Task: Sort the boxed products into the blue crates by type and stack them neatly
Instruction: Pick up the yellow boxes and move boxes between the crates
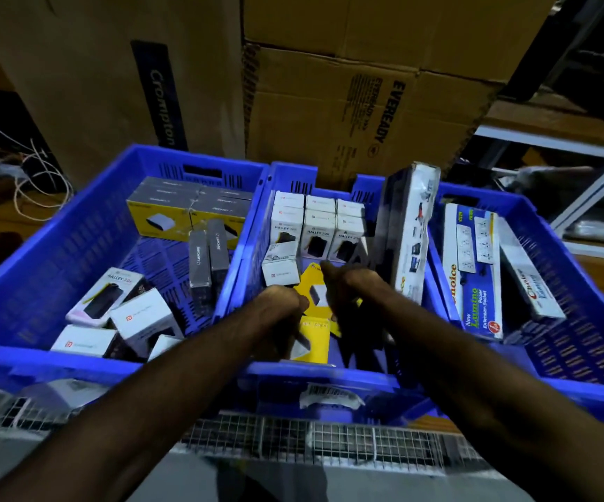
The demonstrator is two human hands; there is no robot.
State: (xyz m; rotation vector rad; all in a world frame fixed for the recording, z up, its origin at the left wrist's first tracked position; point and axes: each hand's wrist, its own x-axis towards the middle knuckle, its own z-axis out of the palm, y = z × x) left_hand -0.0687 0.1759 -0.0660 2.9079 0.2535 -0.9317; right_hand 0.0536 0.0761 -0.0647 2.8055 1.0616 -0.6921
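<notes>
Left hand [280, 306] curled around a yellow box [315, 340] in the middle crate [324, 375] | right hand [344, 288] beside it, over another yellow box [311, 284] — grip unclear | white boxes [316, 226] stacked behind | three blue slotted plastic crates side by side — cardboard cartons [329, 103] behind, wire mesh [293, 438] in front.

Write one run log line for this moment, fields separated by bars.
stage: sorting | left hand: grips yellow box | right hand: on yellow box, grip unclear | place: middle crate
</notes>
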